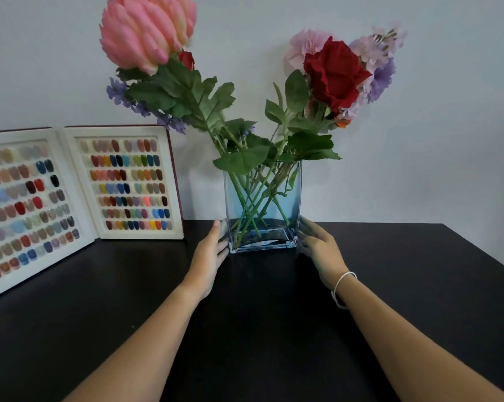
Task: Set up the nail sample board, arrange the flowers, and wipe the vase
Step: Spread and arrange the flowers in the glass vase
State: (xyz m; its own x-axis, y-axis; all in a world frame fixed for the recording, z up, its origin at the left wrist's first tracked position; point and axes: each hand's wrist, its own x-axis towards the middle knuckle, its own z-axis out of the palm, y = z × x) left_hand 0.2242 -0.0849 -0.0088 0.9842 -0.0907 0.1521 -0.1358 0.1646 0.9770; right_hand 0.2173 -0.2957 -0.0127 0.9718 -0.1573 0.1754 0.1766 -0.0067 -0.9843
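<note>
Vase (263,210) stands at twelve o'clock on the dark table (129,329), flanked by both hands: left hand (208,253) at nine, right hand (317,248) at three, fingers spread flat, gripping nothing. Best squeeze evenly low down, since flowers (335,71) lean outward. Nail board (123,181) stands open at ten o'clock.

Black table (274,329) carries a glass vase (285,198) (rectangular) and open nail sample board (79,187).
</note>
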